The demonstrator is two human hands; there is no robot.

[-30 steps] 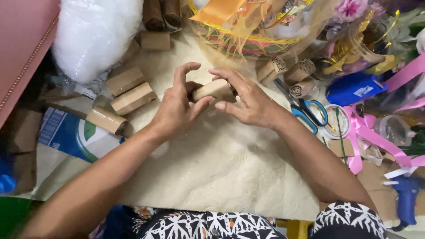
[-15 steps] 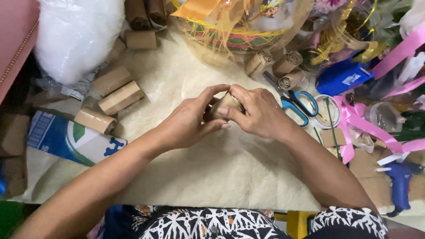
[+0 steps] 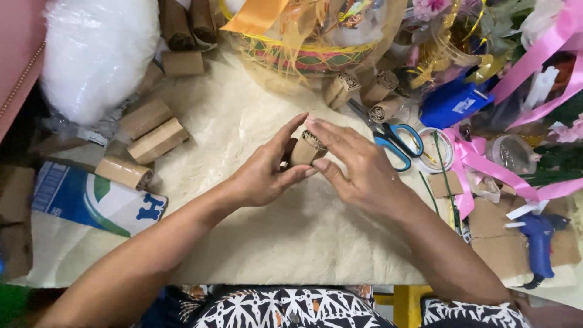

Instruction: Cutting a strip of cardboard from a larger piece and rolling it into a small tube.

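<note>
Both hands, left hand (image 3: 264, 176) and right hand (image 3: 358, 167), are clamped together on a brown cardboard roll (image 3: 305, 149) above the cream fleece (image 3: 255, 243); a blue-and-white flat package (image 3: 91, 200) lies far left, a blue label-bearing pouch (image 3: 452, 104) upper right

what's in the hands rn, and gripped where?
A rolled cardboard tube. The left hand cups its side from below and the right hand has its fingertips on the upper end.
</note>
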